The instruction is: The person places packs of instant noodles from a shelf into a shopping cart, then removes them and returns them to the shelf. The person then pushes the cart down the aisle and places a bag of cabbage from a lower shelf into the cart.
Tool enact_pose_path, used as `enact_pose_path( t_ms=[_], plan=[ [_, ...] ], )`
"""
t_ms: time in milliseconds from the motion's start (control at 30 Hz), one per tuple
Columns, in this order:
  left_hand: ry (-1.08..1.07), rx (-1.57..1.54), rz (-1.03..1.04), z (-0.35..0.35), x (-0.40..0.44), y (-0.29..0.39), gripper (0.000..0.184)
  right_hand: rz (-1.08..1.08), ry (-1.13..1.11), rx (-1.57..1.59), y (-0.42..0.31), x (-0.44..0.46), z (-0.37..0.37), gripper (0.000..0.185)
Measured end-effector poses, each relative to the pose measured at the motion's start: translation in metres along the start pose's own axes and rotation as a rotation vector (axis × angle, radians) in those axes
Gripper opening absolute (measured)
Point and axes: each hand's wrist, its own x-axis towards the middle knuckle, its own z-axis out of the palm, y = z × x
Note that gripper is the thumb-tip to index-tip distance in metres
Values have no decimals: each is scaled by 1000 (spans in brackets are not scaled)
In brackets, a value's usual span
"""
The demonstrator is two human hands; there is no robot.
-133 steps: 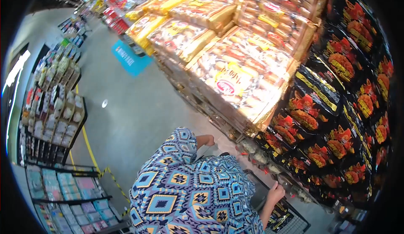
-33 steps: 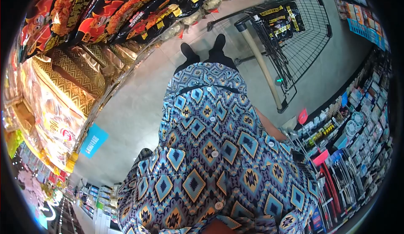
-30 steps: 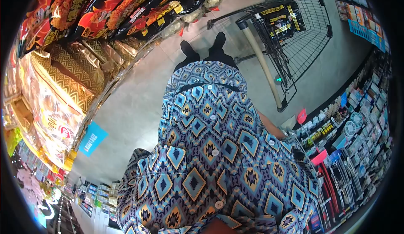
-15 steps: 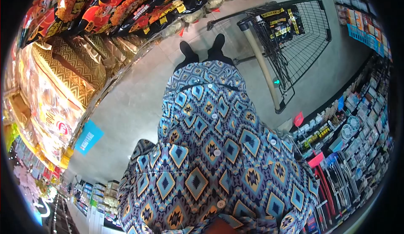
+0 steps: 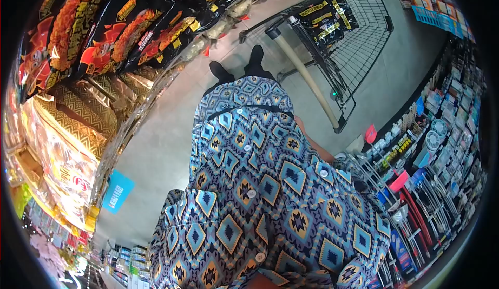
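A strip of my right forearm (image 5: pixel 319 147) shows past the right side of my patterned shirt (image 5: pixel 249 169). Its far end, towards the hand, slips behind the shirt, so the fingers are hidden and I cannot tell what they hold. My left hand is out of view. Ahead and to the right stands a wire shopping cart (image 5: pixel 367 44) with a pale handle bar (image 5: pixel 304 76), apart from the visible arm. In the cart lie black packages with yellow strips (image 5: pixel 325 21).
Black and red snack bags (image 5: pixel 117 39) and gold patterned packages (image 5: pixel 86 104) fill the display on the left. A blue sign (image 5: pixel 118 191) sticks out from its edge. Shelves of small goods (image 5: pixel 439 133) line the right side. My dark shoes (image 5: pixel 222 72) stand on the grey floor (image 5: pixel 156 143).
My right forearm has come into view beside the shirt. The cart has shifted slightly left and up in view, and the left display sits lower, as the camera has turned.
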Motion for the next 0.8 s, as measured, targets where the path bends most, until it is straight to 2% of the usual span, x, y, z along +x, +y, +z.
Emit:
enact_pose_path(
  t_ms=[33, 67, 167, 200, 233, 300, 333, 400, 433, 500, 567, 633, 667, 700, 767, 800],
  plan=[
    [4, -5, 7, -6, 1, -5, 34, 65, -5, 325, 3, 2, 0, 27],
    [6, -8, 9, -13, 1, -11, 34, 96, -36, 222, -77, -66, 25, 25],
    [0, -15, 15, -19, 8, -27, 35, 63, -32, 303, -29, 5, -31, 30],
    [-5, -16, 19, 3, 18, -10, 35, 143, -138, 385, -55, -2, -31, 39],
    [-10, -15, 22, 22, 15, -7, 35, 138, -129, 394, -77, -10, -23, 39],
    [-17, -11, 25, 0, 16, -22, 35, 103, -3, 122, -123, -29, 24, 46],
    [-21, -14, 32, 6, 15, -20, 35, 97, 3, 128, -123, -16, 29, 46],
    [-22, -19, 43, -13, 40, -42, 35, -241, 130, -89, -115, 11, 33, 52],
    [-26, -14, 44, -3, 40, -35, 35, -243, 133, -84, -114, 23, 31, 52],
    [-33, 374, 238, 16, 46, -22, 42, -124, 131, -329, -115, 40, 33, 50],
    [-1, 313, 221, 28, 44, -11, 42, -51, 81, -386, -117, 45, 37, 52],
    [-53, 469, 158, 37, 33, 16, 35, 6, -21, -124, -126, 42, 33, 48],
    [-76, 483, 117, 46, 24, 32, 28, 290, -97, 136, -120, 59, 21, 43],
    [-74, 491, 113, 48, 20, 37, 28, 295, -97, 142, -123, 51, 24, 43],
    [-277, 550, 194, 58, 23, 46, 22, 53, -295, 100, -154, 24, 37, 36],
    [-244, 546, 195, 68, 22, 53, 18, -22, -220, -117, -150, 34, 36, 26]
  ],
)
